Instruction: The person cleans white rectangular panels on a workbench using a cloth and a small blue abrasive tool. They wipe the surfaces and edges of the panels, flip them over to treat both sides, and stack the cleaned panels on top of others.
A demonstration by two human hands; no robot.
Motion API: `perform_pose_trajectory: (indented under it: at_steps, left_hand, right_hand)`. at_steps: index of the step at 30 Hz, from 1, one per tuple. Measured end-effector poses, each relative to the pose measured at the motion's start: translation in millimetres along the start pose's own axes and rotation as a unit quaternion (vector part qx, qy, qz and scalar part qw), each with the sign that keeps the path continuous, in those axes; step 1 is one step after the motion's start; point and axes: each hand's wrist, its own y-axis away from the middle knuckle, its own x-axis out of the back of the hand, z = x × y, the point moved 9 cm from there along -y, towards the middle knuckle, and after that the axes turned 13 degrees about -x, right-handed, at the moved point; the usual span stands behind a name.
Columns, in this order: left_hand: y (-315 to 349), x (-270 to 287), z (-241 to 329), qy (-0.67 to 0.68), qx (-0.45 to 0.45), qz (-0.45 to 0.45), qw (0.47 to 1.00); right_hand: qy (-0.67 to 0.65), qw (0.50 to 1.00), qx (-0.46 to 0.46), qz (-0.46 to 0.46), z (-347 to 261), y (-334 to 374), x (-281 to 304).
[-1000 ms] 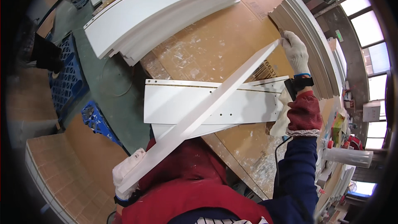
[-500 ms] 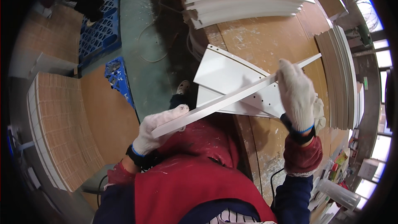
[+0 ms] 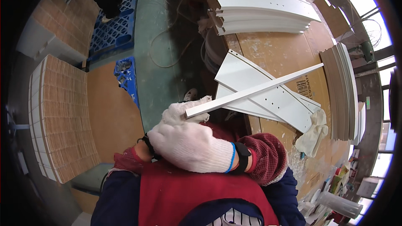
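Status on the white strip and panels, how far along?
Done: a stack of curved white panels sits at the workbench's far end. In hand: the long white strip, near end at the gloved left hand, with the right hand crossed over just below; it lies across two flat white panels. Left: those panels and brown-edged boards remain separate.

Your right hand (image 3: 190, 145), in a white knit glove, lies across your left hand (image 3: 184, 111), also gloved and curled closed; your red-cuffed forearms cross at your chest.

Both gloved hands, left hand (image 3: 184, 115) under right hand (image 3: 190, 144), grip a white strip (image 3: 255, 91).
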Motion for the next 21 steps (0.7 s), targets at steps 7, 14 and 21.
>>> perform_pose_trajectory:
  at_steps: [7, 14, 21]
  left_hand:
    - [-5, 9, -27, 0.065, -0.03, -0.033, 0.997]
    - [-19, 6, -19, 0.317, 0.032, 0.032, 0.947]
    - [-35, 6, 6, 0.343, 0.023, 0.026, 0.939]
  right_hand:
    - [-0.396, 0.864, -0.297, 0.096, 132, 79, 64]
    - [-0.453, 0.658, -0.546, 0.25, 215, 218, 68]
    - [-0.503, 0.608, -0.536, 0.299, 226, 251, 44]
